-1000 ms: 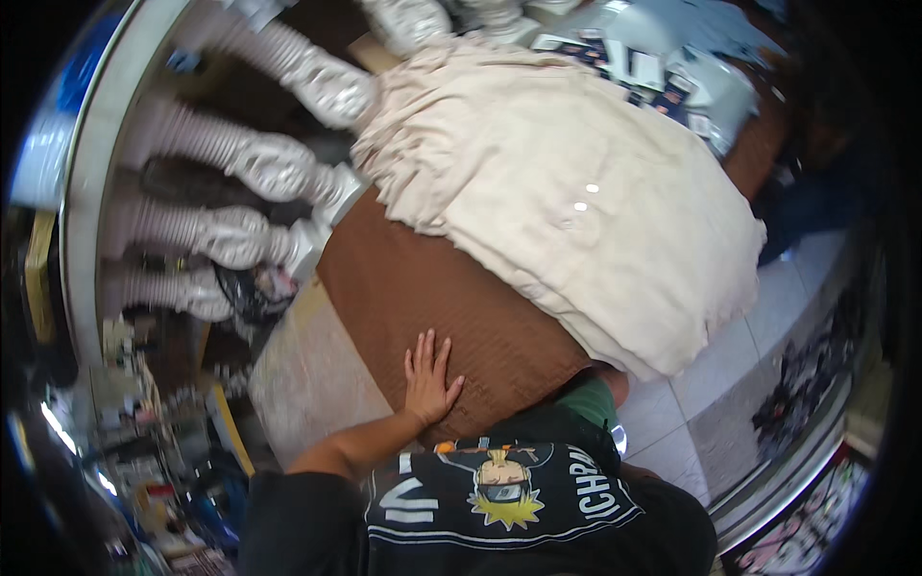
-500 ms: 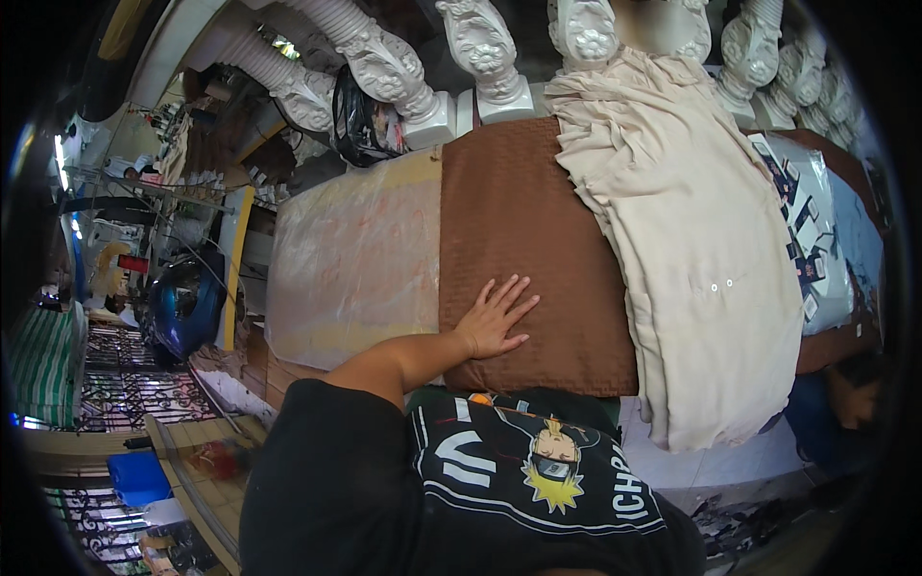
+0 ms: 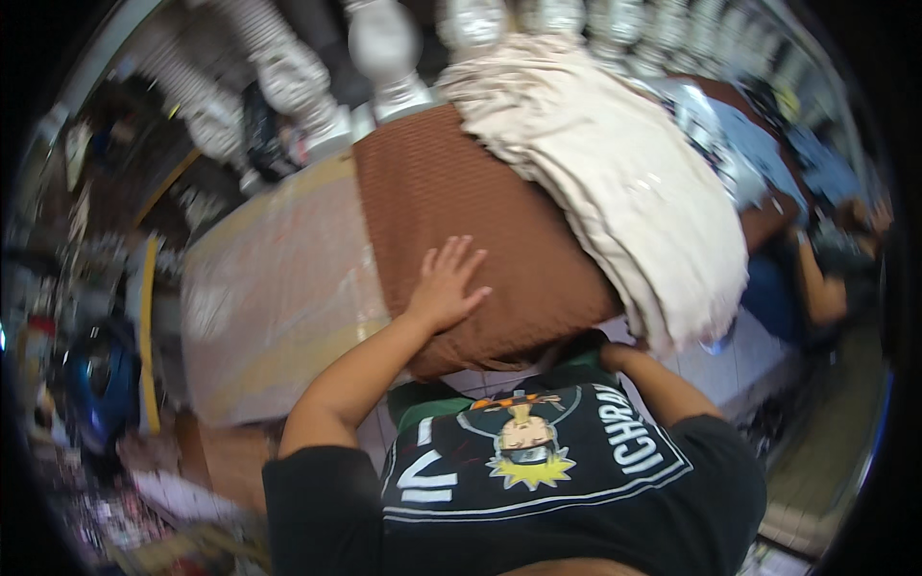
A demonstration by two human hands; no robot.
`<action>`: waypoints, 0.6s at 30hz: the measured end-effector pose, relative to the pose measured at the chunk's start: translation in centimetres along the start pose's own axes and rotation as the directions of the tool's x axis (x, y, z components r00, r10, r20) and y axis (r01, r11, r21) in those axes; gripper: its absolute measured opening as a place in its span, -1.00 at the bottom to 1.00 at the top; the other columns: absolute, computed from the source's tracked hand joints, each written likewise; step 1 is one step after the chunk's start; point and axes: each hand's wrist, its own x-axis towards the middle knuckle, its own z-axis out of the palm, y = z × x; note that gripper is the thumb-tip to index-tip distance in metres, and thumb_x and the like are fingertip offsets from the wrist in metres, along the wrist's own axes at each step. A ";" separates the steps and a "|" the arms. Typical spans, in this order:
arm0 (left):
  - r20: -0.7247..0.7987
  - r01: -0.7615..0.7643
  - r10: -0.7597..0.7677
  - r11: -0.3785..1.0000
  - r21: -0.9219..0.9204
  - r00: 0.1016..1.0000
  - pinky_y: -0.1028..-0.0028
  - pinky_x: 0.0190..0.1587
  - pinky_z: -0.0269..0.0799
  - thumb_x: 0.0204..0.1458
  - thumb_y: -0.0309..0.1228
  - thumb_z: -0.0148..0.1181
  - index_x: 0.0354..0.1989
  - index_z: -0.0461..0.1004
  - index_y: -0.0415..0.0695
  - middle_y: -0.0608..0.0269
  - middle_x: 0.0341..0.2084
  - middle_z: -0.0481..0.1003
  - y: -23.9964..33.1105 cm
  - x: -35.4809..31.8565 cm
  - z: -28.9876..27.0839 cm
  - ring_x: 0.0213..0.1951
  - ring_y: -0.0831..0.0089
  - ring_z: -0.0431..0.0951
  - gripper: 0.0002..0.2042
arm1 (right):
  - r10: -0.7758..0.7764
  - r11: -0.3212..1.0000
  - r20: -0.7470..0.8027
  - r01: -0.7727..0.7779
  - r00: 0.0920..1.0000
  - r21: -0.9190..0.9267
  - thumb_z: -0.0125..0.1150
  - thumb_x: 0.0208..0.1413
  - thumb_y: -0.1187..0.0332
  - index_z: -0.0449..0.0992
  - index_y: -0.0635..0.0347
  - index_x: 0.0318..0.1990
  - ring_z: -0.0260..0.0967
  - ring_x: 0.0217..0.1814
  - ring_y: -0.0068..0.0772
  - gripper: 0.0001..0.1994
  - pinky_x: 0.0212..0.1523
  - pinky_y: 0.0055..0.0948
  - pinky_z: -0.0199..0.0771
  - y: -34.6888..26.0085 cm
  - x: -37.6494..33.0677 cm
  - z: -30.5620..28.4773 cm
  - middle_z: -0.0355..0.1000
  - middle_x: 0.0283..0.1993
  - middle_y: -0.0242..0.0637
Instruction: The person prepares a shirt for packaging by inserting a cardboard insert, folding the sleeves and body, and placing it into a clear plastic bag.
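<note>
At far left, a dark blue rounded thing is blurring into clutter, too unclear for you to identify. The plastic-wrapped slab is lying bare on top, giving you open room from its left edge to the brown cloth; whether it is continuing beneath that cloth, you are not seeing. White balusters are lining the far edge and closing off that side, their tops being cut off by the view. Your left hand is resting palm down on the brown cloth, between its left edge and its middle, fingers spreading wide and gripping nothing. Your right forearm is ending by the cloth's near right corner, where your right hand is lying out of sight, so you cannot tell its grip. The cream cloth is covering the brown cloth's right part, bunching at the far edge and hanging past the near edge, with pale floor tiles showing beside it. Farther right, cards and clear packs are smearing together near blue cloth, and another person's arm is showing near the dark rim.
</note>
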 end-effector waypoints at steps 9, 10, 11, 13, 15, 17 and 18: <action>0.085 -0.291 0.836 0.282 -0.914 0.543 0.32 0.04 0.31 -0.01 -0.37 0.22 -0.04 0.44 -0.23 0.09 -0.07 0.42 13.1 -4.6 -15.6 -0.02 0.24 0.41 -0.65 | -0.376 0.622 -0.584 0.663 0.719 0.416 0.17 0.08 0.25 0.39 0.28 0.04 0.28 0.12 -0.08 -0.59 0.14 -0.29 0.23 -11.1 -28.5 -19.4 0.33 0.09 -0.05; -0.015 -0.260 0.955 0.065 -0.963 0.295 0.24 -0.02 0.35 -0.05 -0.26 0.29 -0.13 0.48 -0.22 0.04 -0.14 0.46 15.0 -5.7 -17.6 -0.08 0.14 0.45 -0.64 | -0.563 0.399 -0.670 0.869 0.485 0.294 0.21 0.07 0.27 0.42 0.25 0.01 0.23 0.15 -0.02 -0.62 0.15 -0.22 0.20 -12.5 -31.9 -20.3 0.30 0.11 -0.02; 0.083 -0.078 0.993 0.090 -0.993 0.083 0.31 -0.07 0.38 -0.04 -0.27 0.28 -0.14 0.50 -0.19 0.03 -0.15 0.45 17.5 -8.8 -20.6 -0.12 0.13 0.47 -0.67 | -0.775 0.174 -0.592 0.975 0.221 0.136 0.20 0.07 0.25 0.45 0.24 -0.05 0.22 0.16 0.01 -0.66 0.14 -0.19 0.21 -15.1 -34.4 -22.2 0.29 0.10 0.01; 0.171 -0.432 0.985 0.165 -0.887 0.024 0.42 -0.13 0.38 0.00 -0.28 0.24 -0.12 0.52 -0.10 0.11 -0.16 0.46 19.7 -13.6 -24.3 -0.14 0.29 0.48 -0.71 | -0.914 -0.071 -0.401 0.997 -0.061 0.009 0.18 0.09 0.24 0.48 0.23 -0.16 0.19 0.17 0.04 -0.74 0.12 -0.14 0.21 -18.7 -38.6 -22.3 0.27 0.10 0.05; 0.289 -0.600 0.947 0.312 -0.736 0.137 0.33 -0.08 0.30 -0.04 -0.28 0.21 -0.12 0.50 -0.03 0.16 -0.14 0.45 21.8 -15.2 -27.5 -0.13 0.34 0.45 -0.71 | -0.946 -0.063 -0.315 0.997 -0.076 -0.052 0.17 0.11 0.26 0.46 0.22 -0.26 0.19 0.17 0.02 -0.80 0.09 -0.12 0.23 -19.9 -40.3 -21.5 0.23 0.12 0.04; 0.257 -0.778 0.916 0.399 -0.485 0.309 0.36 -0.06 0.32 -0.09 -0.20 0.30 -0.08 0.50 -0.03 0.14 -0.05 0.41 21.9 -17.0 -30.1 -0.09 0.35 0.45 -0.62 | -0.903 0.091 -0.430 0.979 0.004 -0.182 0.20 0.08 0.29 0.48 0.21 -0.24 0.22 0.14 0.00 -0.81 0.08 -0.11 0.23 -19.1 -42.9 -21.3 0.25 0.10 0.03; 0.177 -0.808 0.865 0.502 -0.310 0.470 0.29 -0.01 0.29 -0.15 -0.13 0.34 -0.02 0.47 -0.01 0.16 -0.01 0.39 22.0 -18.8 -32.3 -0.05 0.34 0.42 -0.52 | -0.880 0.144 -0.475 0.961 0.015 -0.235 0.21 0.07 0.30 0.49 0.20 -0.23 0.24 0.13 -0.01 -0.81 0.07 -0.11 0.24 -18.3 -44.4 -21.5 0.27 0.09 0.02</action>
